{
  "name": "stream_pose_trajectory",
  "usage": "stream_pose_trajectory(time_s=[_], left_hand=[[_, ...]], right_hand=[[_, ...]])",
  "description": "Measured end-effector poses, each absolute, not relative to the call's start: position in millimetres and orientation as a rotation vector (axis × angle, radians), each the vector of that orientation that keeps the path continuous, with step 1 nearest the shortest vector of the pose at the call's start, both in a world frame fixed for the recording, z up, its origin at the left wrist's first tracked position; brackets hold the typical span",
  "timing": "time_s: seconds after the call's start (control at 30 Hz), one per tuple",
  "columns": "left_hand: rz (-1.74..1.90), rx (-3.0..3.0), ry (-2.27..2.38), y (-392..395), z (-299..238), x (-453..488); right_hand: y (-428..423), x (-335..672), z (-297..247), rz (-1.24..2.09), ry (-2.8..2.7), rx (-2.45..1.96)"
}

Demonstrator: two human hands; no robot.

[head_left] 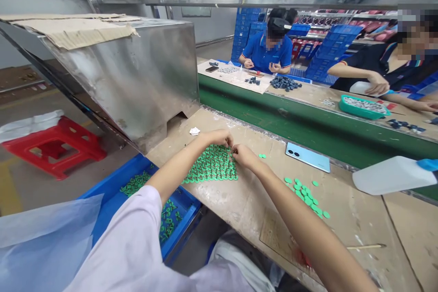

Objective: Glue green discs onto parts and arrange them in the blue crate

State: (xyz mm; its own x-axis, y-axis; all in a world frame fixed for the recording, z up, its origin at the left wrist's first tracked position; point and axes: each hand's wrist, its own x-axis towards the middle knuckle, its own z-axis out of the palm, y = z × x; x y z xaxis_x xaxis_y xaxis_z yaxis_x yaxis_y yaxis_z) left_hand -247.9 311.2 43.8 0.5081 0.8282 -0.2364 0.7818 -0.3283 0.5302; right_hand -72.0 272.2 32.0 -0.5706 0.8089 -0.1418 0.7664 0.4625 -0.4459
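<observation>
A patch of small green round parts (210, 166) lies in rows on the wooden bench (345, 219). My left hand (219, 138) and my right hand (243, 154) meet at the far edge of that patch, fingers curled in a pinch on something I cannot make out. More loose green parts (308, 196) lie scattered to the right of my right forearm. A blue bin (112, 191) below the bench edge at my left holds several more green parts.
A steel hood (137, 77) rises at the left. A green conveyor belt (308, 127) runs behind the bench. A phone (308, 157) and a white bottle (390, 175) lie at right. Two people sit across the belt. A red stool (54, 146) stands on the floor.
</observation>
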Motion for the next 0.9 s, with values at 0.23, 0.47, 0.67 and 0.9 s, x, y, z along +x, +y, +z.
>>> stream_pose_trajectory(time_s=[0.23,0.47,0.67,0.9], left_hand=[[0.05,2.183,1.363,312,52,-241],[0.2,2.449,1.339,296,97,-203],[0.552,2.702,0.675,277,133,-77],[0.09,2.622,-0.048,107,131,136]], right_hand=[[243,11,73,0.941,-2.566,-1.116],[92,182,122,1.381,-2.25,-1.2],[-93,288,90,1.386,-1.355,-1.68],[-206,391,-29,0.706,-0.77,-2.037]])
